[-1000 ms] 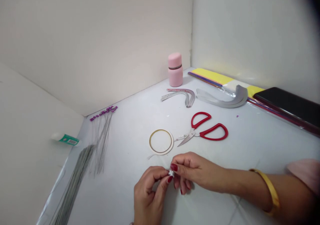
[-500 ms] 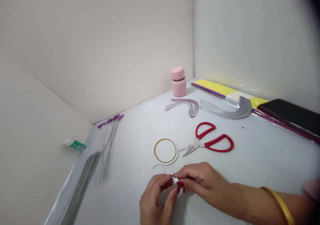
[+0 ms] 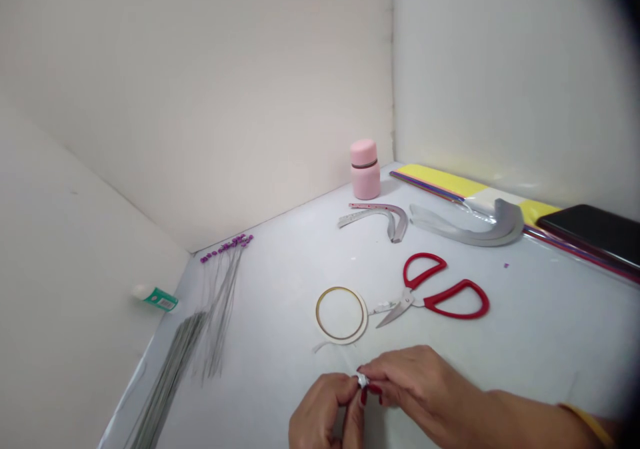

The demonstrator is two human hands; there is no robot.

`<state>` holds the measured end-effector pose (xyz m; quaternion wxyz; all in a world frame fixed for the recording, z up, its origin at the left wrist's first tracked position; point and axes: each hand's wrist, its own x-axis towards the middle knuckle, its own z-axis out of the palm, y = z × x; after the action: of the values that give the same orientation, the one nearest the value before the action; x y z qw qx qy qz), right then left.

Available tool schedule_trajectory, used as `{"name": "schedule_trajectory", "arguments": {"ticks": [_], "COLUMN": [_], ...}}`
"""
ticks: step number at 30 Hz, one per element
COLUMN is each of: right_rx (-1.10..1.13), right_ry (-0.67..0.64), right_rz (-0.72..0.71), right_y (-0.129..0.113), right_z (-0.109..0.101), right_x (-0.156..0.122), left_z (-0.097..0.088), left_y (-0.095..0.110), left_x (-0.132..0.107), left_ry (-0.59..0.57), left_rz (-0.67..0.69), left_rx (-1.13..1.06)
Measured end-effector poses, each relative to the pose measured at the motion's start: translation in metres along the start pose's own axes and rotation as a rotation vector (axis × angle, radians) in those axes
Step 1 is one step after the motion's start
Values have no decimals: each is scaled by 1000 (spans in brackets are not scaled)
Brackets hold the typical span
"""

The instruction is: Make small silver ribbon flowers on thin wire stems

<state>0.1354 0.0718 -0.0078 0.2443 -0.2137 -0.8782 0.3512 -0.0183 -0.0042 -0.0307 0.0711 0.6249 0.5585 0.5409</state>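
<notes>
Between the fingertips of both hands is a small crumpled whitish piece point(image 3: 363, 381), mostly covered by the fingers, so its kind is unclear. My left hand point(image 3: 327, 412) pinches it from the left with thumb and forefinger. From the right, my right hand point(image 3: 417, 382) pinches the same piece, its thumb and forefinger pressed close to the left ones. Just beyond the hands lies a roll of narrow white tape point(image 3: 363, 326) with a loose end. Red-handled scissors point(image 3: 407, 297) rest with spread blades to the right of the roll.
Several thin wires with purple tips point(image 3: 225, 282) and a bundle of grey wires point(image 3: 170, 376) lie at the left. A green-labelled tube point(image 3: 163, 299) is at the left edge. Farther back are a pink bottle point(image 3: 365, 172), bent strips point(image 3: 397, 222), a grey curved strip point(image 3: 465, 232) and a dark phone point(image 3: 590, 232).
The whole view has shifted slightly, so things sit a bit lower and farther right. Both hands keep their pinch on the whitish piece, their fingers slightly repositioned.
</notes>
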Motion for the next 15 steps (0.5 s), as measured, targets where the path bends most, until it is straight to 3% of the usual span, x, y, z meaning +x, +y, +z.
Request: {"name": "schedule_trajectory", "arguments": {"ticks": [10,15], "right_rx": [-103,3], "right_ry": [-36,-45], "right_rz": [-16,81], "right_y": [-2,0], "right_z": [-2,-4], "right_x": [-4,5], "left_z": [-6,-9], "left_y": [16,15], "left_x": [8,12], "left_ry": [-116,-164], "left_rz": [-61,-204], "left_rx": [30,-26]}}
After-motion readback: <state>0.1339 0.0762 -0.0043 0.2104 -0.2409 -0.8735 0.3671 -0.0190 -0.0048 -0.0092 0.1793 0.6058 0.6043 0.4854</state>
